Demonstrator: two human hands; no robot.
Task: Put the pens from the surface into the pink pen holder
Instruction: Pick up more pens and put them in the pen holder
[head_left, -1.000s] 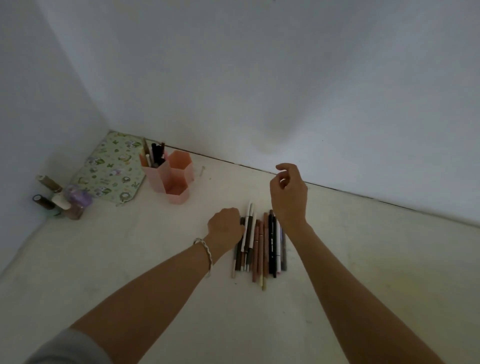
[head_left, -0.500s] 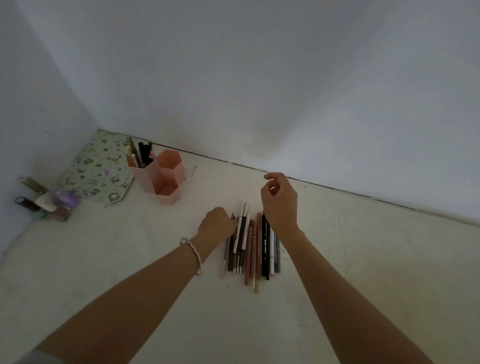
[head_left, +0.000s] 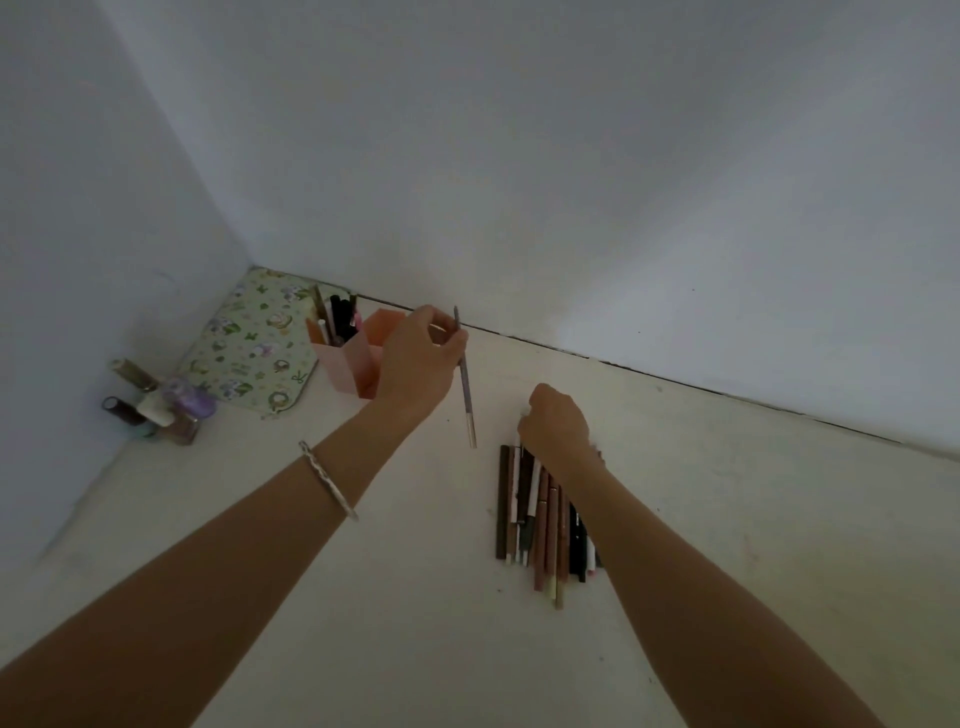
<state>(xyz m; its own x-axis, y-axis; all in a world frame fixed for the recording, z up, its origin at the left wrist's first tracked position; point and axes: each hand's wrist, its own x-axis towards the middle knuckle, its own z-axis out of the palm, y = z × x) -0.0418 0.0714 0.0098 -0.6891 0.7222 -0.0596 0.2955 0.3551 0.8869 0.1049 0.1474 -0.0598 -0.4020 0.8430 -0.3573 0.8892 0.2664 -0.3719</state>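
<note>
My left hand (head_left: 418, 361) pinches a thin grey pen (head_left: 465, 382) and holds it nearly upright in the air, just right of the pink pen holder (head_left: 345, 364). The holder stands near the back wall with several pens in its left compartment; my hand hides part of its right side. A row of several pens (head_left: 543, 517) lies on the pale surface. My right hand (head_left: 556, 423) is down on the far end of that row with curled fingers touching the pen tips; what it grips is hidden.
A flower-patterned pouch (head_left: 249, 348) lies in the back left corner behind the holder. A cluster of small bottles (head_left: 156, 405) stands at the left wall. Walls close off the back and left sides.
My left hand has lifted one pen off the row and carried it up and left toward the pink holder. My right hand has dropped from the air onto the row's far end.
</note>
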